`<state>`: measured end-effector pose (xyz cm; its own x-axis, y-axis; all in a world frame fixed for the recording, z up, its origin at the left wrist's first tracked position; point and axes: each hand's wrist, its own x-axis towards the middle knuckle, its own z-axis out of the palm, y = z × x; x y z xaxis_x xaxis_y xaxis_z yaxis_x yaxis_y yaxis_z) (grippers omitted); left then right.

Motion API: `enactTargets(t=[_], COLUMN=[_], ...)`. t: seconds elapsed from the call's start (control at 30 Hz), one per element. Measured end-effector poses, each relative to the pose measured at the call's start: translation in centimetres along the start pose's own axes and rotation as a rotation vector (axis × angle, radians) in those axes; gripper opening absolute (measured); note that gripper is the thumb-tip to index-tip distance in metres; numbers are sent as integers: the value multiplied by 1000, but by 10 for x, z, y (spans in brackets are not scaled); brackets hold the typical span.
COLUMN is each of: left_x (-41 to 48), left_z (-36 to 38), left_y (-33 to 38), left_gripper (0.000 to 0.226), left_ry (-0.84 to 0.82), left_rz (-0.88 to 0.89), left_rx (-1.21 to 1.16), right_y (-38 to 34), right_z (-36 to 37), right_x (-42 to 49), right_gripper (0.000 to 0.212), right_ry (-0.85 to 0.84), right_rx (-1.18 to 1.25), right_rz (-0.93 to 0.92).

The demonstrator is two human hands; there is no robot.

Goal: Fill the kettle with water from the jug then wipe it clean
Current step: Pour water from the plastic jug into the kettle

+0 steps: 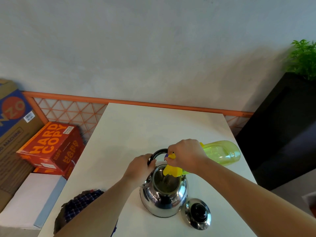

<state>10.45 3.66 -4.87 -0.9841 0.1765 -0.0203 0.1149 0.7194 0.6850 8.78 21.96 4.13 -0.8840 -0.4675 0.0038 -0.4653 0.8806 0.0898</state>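
On the white counter (136, 130) stands the open kettle (164, 199), its lid (198, 213) just beside it. The left hand (139, 168) curls its fingers (151, 162) round the kettle's handle (159, 152); the right hand (186, 154) grips the tilted jug (222, 153), spout over the kettle's mouth

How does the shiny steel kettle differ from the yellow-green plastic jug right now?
The shiny steel kettle is opaque and mirror-like; the yellow-green plastic jug is translucent. The kettle stands upright on the table; the jug is tipped sideways, spout over the kettle's mouth. Shared: left hand grips the kettle, right hand the jug.
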Motion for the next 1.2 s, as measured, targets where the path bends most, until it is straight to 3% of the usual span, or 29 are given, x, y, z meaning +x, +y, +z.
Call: enactTargets(t=[1.2], left_x=[2], left_z=[1], left_y=[-1], left_gripper=[29], left_ry=[15], left_rz=[13], left_rx=[24], right_y=[-1], right_z=[-2], right_x=[-2], right_gripper=[36], right_ry=[11], right_rx=[-14], right_rz=[3])
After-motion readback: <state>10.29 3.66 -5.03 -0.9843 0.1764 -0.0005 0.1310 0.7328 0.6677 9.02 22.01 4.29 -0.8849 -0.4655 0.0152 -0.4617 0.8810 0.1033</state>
